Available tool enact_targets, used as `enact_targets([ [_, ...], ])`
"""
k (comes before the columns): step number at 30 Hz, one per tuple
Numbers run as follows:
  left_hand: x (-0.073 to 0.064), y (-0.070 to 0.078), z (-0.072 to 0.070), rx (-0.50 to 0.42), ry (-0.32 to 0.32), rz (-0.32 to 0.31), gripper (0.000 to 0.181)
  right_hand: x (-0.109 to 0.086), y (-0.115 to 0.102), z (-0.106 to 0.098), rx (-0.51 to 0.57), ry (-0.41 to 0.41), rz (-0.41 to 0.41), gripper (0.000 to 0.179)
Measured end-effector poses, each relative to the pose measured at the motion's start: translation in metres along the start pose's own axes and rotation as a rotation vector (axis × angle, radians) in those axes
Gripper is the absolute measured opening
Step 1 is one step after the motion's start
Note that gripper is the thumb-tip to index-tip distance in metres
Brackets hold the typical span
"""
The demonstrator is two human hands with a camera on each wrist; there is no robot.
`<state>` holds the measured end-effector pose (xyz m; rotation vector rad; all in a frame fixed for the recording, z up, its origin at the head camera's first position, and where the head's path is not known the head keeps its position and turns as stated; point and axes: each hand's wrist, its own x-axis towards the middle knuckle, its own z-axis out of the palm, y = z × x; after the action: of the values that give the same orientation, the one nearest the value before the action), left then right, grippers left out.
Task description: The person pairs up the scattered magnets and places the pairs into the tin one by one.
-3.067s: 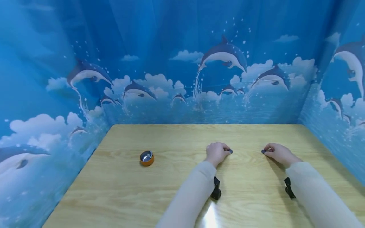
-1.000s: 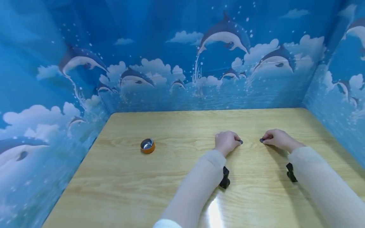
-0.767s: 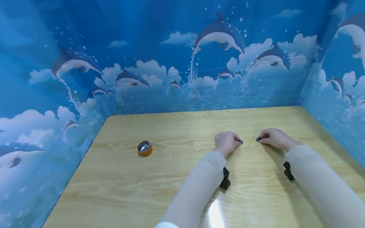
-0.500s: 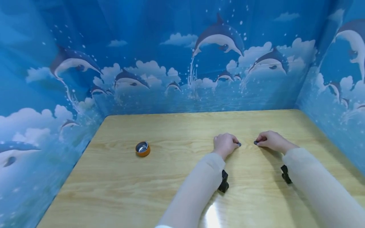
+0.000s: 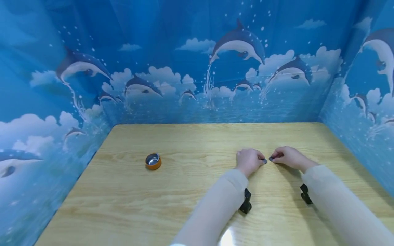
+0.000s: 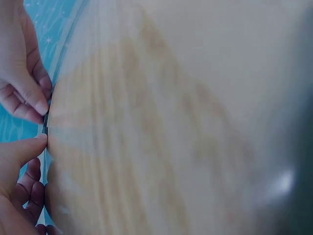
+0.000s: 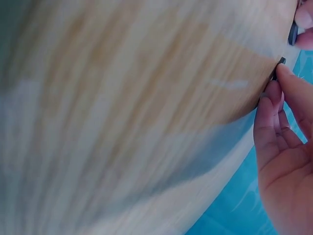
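Note:
In the head view my left hand (image 5: pixel 248 162) pinches a small dark grey disc (image 5: pixel 265 161) between thumb and fingers, low over the table. Facing it from the right, my right hand (image 5: pixel 289 157) pinches a second dark disc (image 5: pixel 271 159). A narrow gap separates the two discs. The right wrist view shows the right hand's disc (image 7: pixel 281 62) edge-on, thin and flat at the fingertips, with the left hand's disc (image 7: pixel 293 34) just beyond. In the left wrist view both hands meet at the left edge, and fingertips mostly cover the discs.
A small round dish (image 5: pixel 153 162), orange outside and silvery inside, stands on the wooden table (image 5: pixel 123 205) to the left. Something pale sits at its rim. A blue dolphin-print curtain (image 5: pixel 197 68) borders the table at the back and sides.
The hands have come together, narrowing the wide gap between the discs to a small one. Both hands keep their pinch. The dish has stayed in place; the head view has shifted slightly.

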<state>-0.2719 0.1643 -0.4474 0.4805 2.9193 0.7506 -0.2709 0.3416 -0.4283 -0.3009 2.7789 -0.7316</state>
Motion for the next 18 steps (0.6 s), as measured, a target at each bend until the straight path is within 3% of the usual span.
enact_targets([
  [4, 0.000, 0.005, 0.002, 0.029, 0.004, 0.002, 0.013, 0.001, -0.001, 0.002, 0.001, -0.003, -0.002, 0.007],
  [10, -0.001, 0.009, 0.003, -0.021, -0.012, -0.018, 0.012, 0.001, -0.003, 0.002, -0.019, -0.002, -0.032, 0.005],
  [18, 0.000, 0.012, 0.005, -0.003, 0.002, -0.057, 0.011, -0.002, -0.006, 0.005, -0.007, -0.008, -0.066, 0.007],
])
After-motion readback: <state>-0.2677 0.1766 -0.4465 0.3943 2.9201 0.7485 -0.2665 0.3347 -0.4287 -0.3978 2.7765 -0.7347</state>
